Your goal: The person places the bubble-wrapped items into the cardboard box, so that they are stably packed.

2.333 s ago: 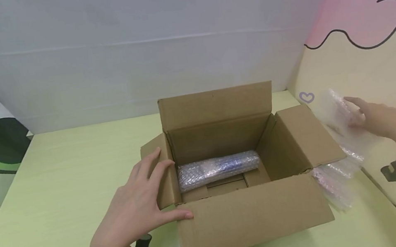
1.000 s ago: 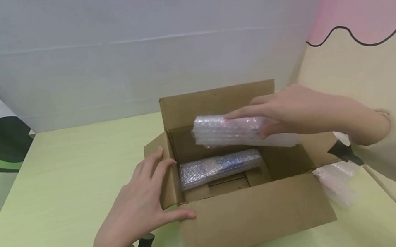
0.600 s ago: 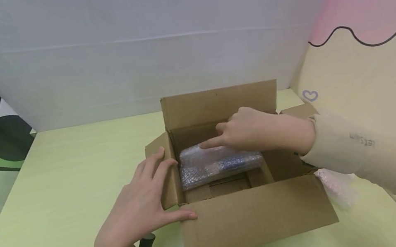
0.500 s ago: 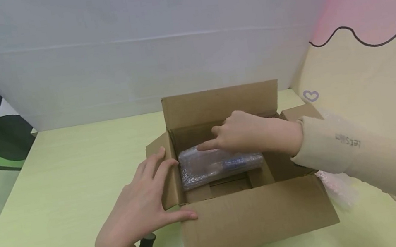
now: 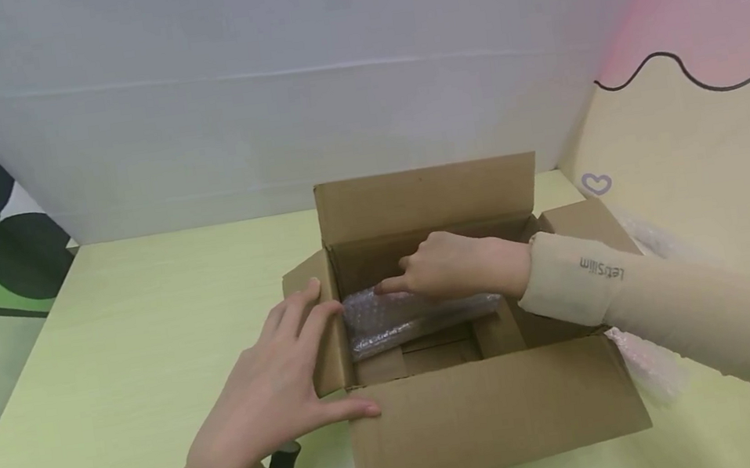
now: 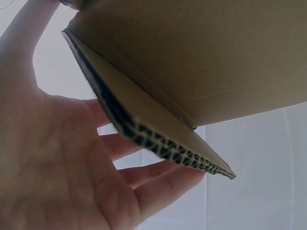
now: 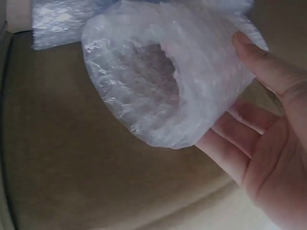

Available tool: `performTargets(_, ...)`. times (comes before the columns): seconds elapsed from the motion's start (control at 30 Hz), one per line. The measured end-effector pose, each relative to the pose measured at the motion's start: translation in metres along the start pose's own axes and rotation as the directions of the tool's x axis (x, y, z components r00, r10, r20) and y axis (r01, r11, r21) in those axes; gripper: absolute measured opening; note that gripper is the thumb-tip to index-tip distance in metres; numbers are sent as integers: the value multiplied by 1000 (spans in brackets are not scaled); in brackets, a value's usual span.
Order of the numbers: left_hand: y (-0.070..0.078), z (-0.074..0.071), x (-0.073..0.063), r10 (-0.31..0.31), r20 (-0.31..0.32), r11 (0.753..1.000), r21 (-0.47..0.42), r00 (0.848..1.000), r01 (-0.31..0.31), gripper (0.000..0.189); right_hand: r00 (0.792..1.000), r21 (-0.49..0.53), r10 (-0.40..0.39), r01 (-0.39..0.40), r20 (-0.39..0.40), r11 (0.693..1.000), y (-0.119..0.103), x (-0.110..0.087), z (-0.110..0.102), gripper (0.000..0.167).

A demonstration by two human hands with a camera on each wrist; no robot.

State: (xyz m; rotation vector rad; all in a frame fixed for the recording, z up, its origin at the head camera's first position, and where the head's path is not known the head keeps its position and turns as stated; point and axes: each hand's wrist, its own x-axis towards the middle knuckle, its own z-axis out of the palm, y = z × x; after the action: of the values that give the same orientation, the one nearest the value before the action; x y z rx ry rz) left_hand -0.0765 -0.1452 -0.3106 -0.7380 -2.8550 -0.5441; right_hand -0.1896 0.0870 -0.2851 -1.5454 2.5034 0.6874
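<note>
Packing looks partway: one bubble-wrapped bundle lies inside the open cardboard box, against its left end, bare base showing on the near side. A second piece, the bubble-wrap roll, is also inside, far side, right by the first, in the right hand, so not yet released. Left to do, probably: more bubble wrap on the tabletop, right of the box, count unclear behind the sleeve. Flaps all unfolded.

Left hand spread wide, thumb on the near flap, fingers against the left flap; probably steadying.

Right wrist view shows the roll's hollow end, thumb and fingers on opposite sides; head view hides that grip. Left wrist view alone shows the left flap's corrugated edge, fingers behind it.
</note>
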Motion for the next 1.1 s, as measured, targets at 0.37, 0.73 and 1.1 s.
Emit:
performTargets(0.37,1,-1,-1,0,-5,1000,9,1000,0,104,990,-226,-4,-28,-143,974,-4,1,9,45)
performTargets(0.73,1,0,-1,-7,1,1000,-2,1000,7,104,980,-396,2,-82,-198,915,-9,-3,3,46)
performTargets(1.1,1,0,-1,-26,19,1000,-5,999,26,104,978,-295,21,-83,-206,952,0,-14,-6,48)
